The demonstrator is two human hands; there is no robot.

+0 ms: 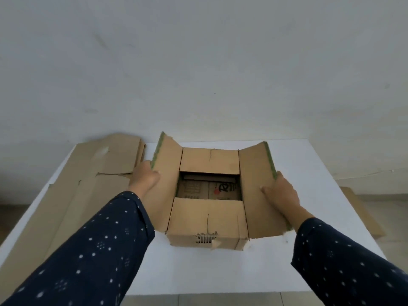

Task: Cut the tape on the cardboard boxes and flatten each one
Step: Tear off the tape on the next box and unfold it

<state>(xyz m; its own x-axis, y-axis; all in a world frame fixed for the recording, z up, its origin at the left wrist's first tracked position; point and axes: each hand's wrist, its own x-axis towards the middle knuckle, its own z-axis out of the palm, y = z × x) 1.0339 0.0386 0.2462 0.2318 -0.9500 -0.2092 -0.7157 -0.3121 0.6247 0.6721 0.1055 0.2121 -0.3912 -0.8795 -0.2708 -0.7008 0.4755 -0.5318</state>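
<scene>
A brown cardboard box [207,219] stands in the middle of the white table [198,270], its top flaps spread apart. Green tape runs along the outer edges of the two side flaps. My left hand [144,178] grips the edge of the left flap [167,171], thumb on its inner face. My right hand [281,191] grips the edge of the right flap [256,173] the same way. The near and far inner flaps lie folded inward, leaving a gap that shows printed cardboard at the box bottom. No cutting tool is visible.
Flattened cardboard [92,182] lies on the table's left side, hanging over its left edge. Another flat cardboard piece [362,213] shows beyond the table's right edge, lower down. A plain wall stands right behind the table.
</scene>
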